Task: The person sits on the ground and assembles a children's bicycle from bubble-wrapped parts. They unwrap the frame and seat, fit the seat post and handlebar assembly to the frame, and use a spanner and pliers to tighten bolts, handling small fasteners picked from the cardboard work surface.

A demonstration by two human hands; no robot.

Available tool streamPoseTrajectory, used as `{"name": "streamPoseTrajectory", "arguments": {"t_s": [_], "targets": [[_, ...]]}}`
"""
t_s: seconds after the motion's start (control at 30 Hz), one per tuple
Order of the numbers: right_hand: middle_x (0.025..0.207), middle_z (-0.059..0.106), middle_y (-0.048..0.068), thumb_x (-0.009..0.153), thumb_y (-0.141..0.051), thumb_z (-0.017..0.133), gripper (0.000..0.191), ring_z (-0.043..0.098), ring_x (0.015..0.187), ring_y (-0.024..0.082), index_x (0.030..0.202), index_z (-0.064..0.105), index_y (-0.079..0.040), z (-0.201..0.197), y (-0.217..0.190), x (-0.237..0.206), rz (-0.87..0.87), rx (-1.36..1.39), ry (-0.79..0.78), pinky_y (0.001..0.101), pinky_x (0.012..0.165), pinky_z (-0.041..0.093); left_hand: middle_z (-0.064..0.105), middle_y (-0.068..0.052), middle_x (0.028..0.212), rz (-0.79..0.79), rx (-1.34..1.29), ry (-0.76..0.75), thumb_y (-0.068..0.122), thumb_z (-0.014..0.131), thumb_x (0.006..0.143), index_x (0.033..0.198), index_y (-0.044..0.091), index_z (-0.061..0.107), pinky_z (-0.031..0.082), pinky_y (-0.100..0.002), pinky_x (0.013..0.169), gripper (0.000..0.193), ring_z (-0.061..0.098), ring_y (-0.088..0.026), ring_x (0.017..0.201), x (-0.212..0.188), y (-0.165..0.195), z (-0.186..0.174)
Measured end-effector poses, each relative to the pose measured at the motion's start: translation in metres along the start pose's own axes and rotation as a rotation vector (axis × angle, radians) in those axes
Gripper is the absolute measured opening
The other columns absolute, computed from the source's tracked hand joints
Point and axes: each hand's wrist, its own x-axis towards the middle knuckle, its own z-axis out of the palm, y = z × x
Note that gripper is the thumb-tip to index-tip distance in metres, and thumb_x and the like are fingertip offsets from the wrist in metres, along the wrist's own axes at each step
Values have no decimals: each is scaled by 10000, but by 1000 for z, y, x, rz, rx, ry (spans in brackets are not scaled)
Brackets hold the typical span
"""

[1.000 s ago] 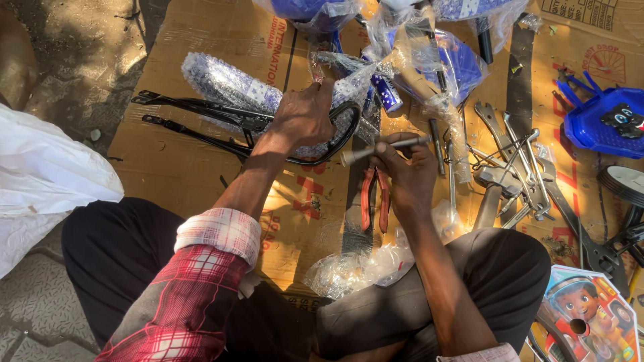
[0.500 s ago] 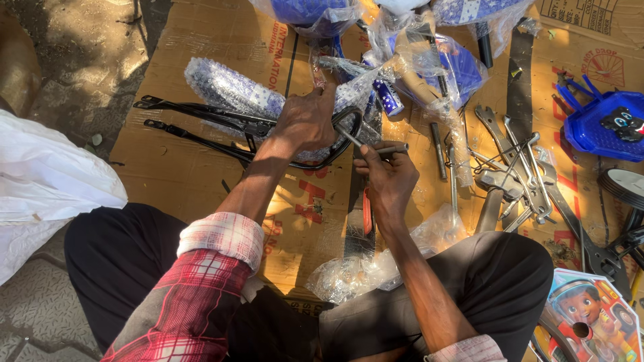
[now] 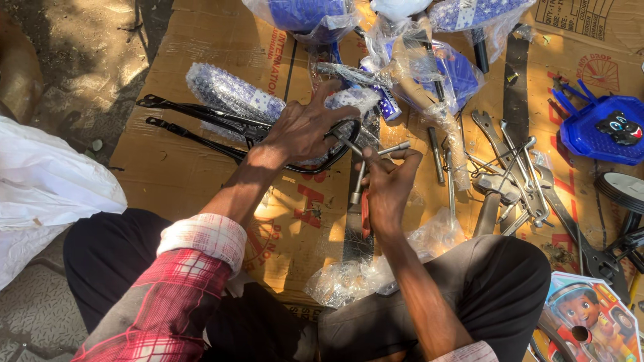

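At frame center I press my left hand point(image 3: 305, 127), fingers spread wide, on the black metal frame point(image 3: 201, 117); my right hand point(image 3: 389, 181) pinches a socket wrench point(image 3: 376, 157).

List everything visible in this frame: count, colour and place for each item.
cardboard sheet: one, brown, under everything
black metal frame: one, left of centre, under the left hand
socket wrench: one, silver, in the right hand
pliers: one, red handles, below the right hand
spanners: several, grey, right
plastic basket: one, blue, far right
wrapped blue parts: several, top
white bag: one, left edge
picture panel: one, colourful, bottom right
left hand: on the frame
right hand: gripping the wrench
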Motion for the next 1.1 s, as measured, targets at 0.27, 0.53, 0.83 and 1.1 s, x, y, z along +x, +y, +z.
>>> {"name": "streamPoseTrajectory", "arguments": {"t_s": [0.27, 0.53, 0.83, 1.1], "targets": [[985, 724, 82, 1045, -40, 553, 233, 671, 774, 172, 1273, 575, 5, -16, 3, -14, -383, -474, -98, 310, 685, 553, 440, -245, 1482, -61, 74, -115, 137, 783, 768, 1302, 338, 666, 566, -463, 625, 582, 693, -389, 1062, 2, -7, 11], [728, 675, 121, 1059, -306, 576, 354, 672, 655, 217, 1147, 710, 9, -11, 7, 3, -116, -766, -154, 323, 585, 513, 378, -212, 1592, -108, 26, -207, 50, 746, 762, 973, 285, 807, 597, -362, 565, 321, 758, -246, 791, 3, -8, 5], [682, 653, 72, 1075, -362, 529, 454, 645, 582, 175, 1142, 549, 87, -29, 1, -3, -97, -298, -189, 283, 509, 501, 412, -221, 1512, -122, 70, -179, 158, 826, 775, 960, 241, 815, 619, -386, 687, 204, 740, -311, 808, 7, 6, -7], [689, 657, 125, 1099, -396, 575, 364, 623, 552, 261, 1046, 784, -103, -28, 45, 14, -172, -850, -121, 354, 569, 459, 398, -226, 1513, -132, 43, -211, 220, 844, 791, 936, 214, 806, 615, -367, 640, 151, 740, -306, 801, 8, 14, -13]]}}
